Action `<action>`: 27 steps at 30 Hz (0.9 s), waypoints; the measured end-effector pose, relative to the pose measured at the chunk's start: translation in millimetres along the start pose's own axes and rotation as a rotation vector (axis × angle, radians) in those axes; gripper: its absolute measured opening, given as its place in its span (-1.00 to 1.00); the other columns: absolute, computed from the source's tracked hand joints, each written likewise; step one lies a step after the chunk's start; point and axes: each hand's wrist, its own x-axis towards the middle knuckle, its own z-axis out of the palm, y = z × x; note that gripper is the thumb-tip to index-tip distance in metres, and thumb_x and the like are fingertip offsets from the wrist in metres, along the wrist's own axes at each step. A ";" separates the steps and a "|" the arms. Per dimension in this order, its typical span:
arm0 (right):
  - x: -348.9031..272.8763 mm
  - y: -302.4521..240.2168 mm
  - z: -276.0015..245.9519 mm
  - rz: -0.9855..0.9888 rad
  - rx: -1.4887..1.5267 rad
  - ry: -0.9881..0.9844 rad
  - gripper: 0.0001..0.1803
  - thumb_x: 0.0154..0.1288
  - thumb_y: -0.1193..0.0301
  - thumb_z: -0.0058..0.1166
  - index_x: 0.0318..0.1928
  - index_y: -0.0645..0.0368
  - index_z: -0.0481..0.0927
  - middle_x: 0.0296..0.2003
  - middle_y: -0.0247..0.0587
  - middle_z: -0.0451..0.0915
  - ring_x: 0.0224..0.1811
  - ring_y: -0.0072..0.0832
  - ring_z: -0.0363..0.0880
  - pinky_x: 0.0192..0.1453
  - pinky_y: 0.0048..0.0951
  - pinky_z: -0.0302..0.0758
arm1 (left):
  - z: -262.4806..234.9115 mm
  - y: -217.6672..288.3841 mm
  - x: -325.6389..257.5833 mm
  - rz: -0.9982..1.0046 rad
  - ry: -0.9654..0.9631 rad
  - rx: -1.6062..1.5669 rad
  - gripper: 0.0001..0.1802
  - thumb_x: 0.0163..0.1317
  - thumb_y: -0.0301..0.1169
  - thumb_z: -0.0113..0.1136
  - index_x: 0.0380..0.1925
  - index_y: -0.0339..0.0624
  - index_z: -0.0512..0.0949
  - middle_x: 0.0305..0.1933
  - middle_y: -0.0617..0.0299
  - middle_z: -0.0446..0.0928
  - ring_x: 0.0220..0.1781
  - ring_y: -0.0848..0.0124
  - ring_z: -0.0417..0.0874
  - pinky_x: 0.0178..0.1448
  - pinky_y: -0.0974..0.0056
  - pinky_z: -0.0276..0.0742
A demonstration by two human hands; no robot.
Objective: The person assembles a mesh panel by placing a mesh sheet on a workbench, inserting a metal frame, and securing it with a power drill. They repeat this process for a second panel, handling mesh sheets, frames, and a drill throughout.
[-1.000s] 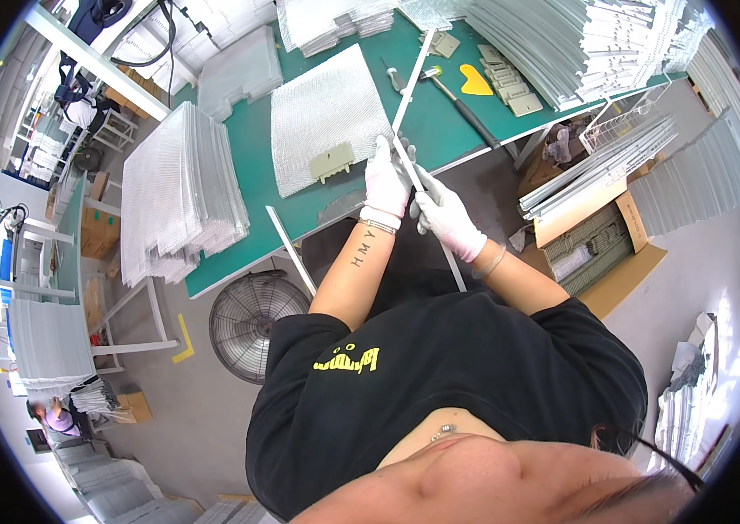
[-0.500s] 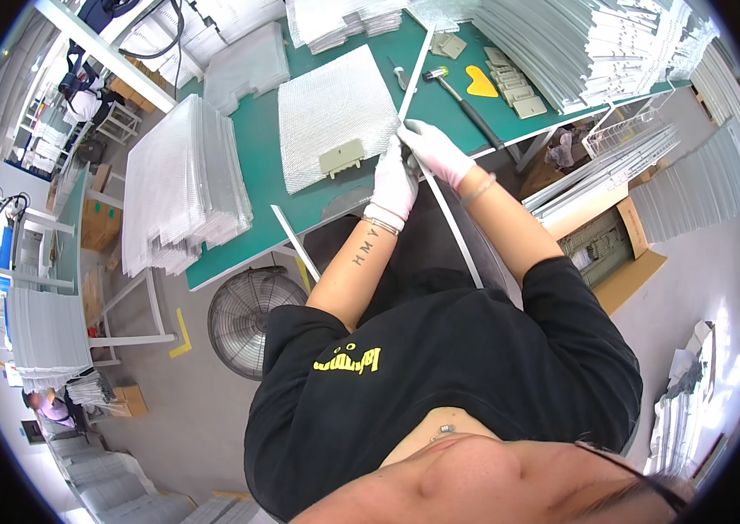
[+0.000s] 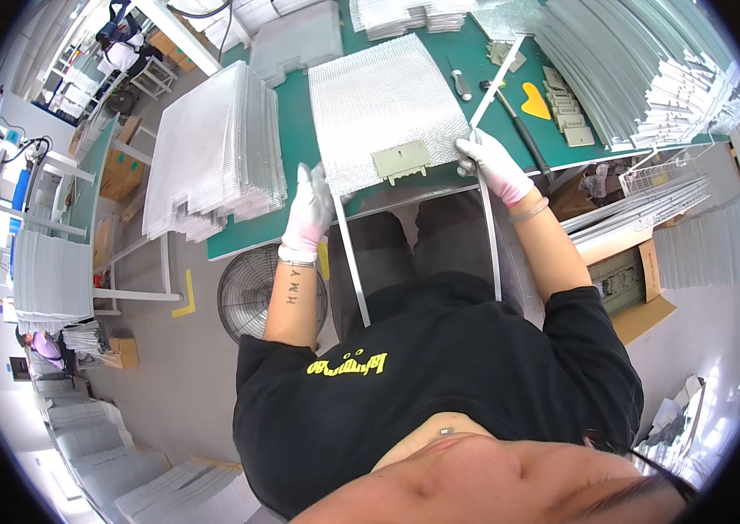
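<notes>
A silver mesh panel [image 3: 383,100] lies on the green table [image 3: 300,148], with a beige latch piece [image 3: 400,162] at its near edge. My right hand [image 3: 494,162], in a white glove, grips a long metal strip [image 3: 489,236] at the panel's right near corner; the strip hangs down over my lap. My left hand [image 3: 310,205], also gloved, is at the panel's left near corner, closed on the top end of a second metal strip [image 3: 351,262]. A third strip [image 3: 501,79] lies along the panel's right side.
Stacks of mesh panels [image 3: 213,148] stand on the left. Bundles of metal strips [image 3: 640,79] fill the right of the table, beside a hammer [image 3: 514,122] and a yellow piece [image 3: 536,100]. A floor fan [image 3: 269,301] and a cardboard box [image 3: 640,279] are below. Another person [image 3: 121,44] works far left.
My hands have parted: the left went to the panel's left corner and took the loose strip, the right carried its strip to the right corner. The mesh panel now lies between them.
</notes>
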 end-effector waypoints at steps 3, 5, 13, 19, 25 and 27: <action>3.5 -3.8 2.0 -0.083 -0.059 -0.021 -0.80 0.45 0.34 0.04 -0.07 0.17 0.41 -0.39 -0.41 0.43 -0.44 -0.65 0.41 -0.22 -0.44 0.55 | 22.0 7.1 3.6 -0.008 0.055 -0.185 -0.45 0.37 -0.38 0.18 0.29 -0.30 0.27 0.22 0.07 0.47 0.16 0.29 0.59 0.03 0.30 0.63; -5.3 -7.1 4.0 -0.132 -0.076 -0.023 -0.71 0.47 0.31 0.01 0.07 0.21 0.42 -0.35 -0.40 0.46 -0.40 -0.63 0.42 -0.20 -0.46 0.53 | 26.8 16.1 0.6 0.039 0.054 -0.127 -0.47 0.31 -0.44 0.24 0.23 -0.31 0.32 0.10 0.12 0.52 -0.01 0.41 0.62 -0.01 0.33 0.62; -35.3 -36.9 27.0 -0.238 -0.128 0.085 -0.54 0.48 0.29 -0.01 0.25 0.30 0.36 -0.09 -0.30 0.56 -0.09 -0.57 0.51 0.02 -0.42 0.52 | 58.7 51.2 -16.2 0.256 0.338 0.349 -0.64 0.34 -0.47 0.21 0.09 -0.34 0.42 -0.17 0.33 0.50 -0.20 0.69 0.46 -0.10 0.54 0.42; -49.0 -47.4 37.6 -0.295 -0.178 0.113 -0.61 0.44 0.34 -0.01 0.18 0.28 0.42 -0.19 -0.37 0.52 -0.19 -0.65 0.42 -0.05 -0.53 0.41 | 79.0 73.5 -46.5 0.301 0.366 0.225 -0.68 0.35 -0.57 0.10 0.09 -0.32 0.39 -0.22 0.37 0.44 -0.30 0.69 0.36 -0.21 0.55 0.29; -66.1 -66.0 87.3 -0.499 -0.151 -0.032 -0.49 0.46 0.29 0.00 0.26 0.38 0.36 0.01 -0.31 0.57 -0.01 -0.63 0.49 0.12 -0.49 0.43 | 66.7 84.4 -111.2 0.452 0.504 0.120 -0.75 0.32 -0.49 0.19 -0.04 -0.34 0.48 -0.35 0.45 0.45 -0.39 0.72 0.34 -0.30 0.55 0.23; -60.3 -81.5 102.8 -0.591 -0.227 0.023 -0.71 0.31 0.32 0.18 -0.18 0.34 0.52 -0.41 -0.34 0.57 -0.37 -0.68 0.46 -0.28 -0.53 0.40 | 63.4 90.3 -113.8 0.524 0.542 0.180 -0.63 0.45 -0.39 0.03 0.15 -0.38 0.31 -0.28 0.33 0.49 -0.27 0.61 0.43 -0.10 0.46 0.36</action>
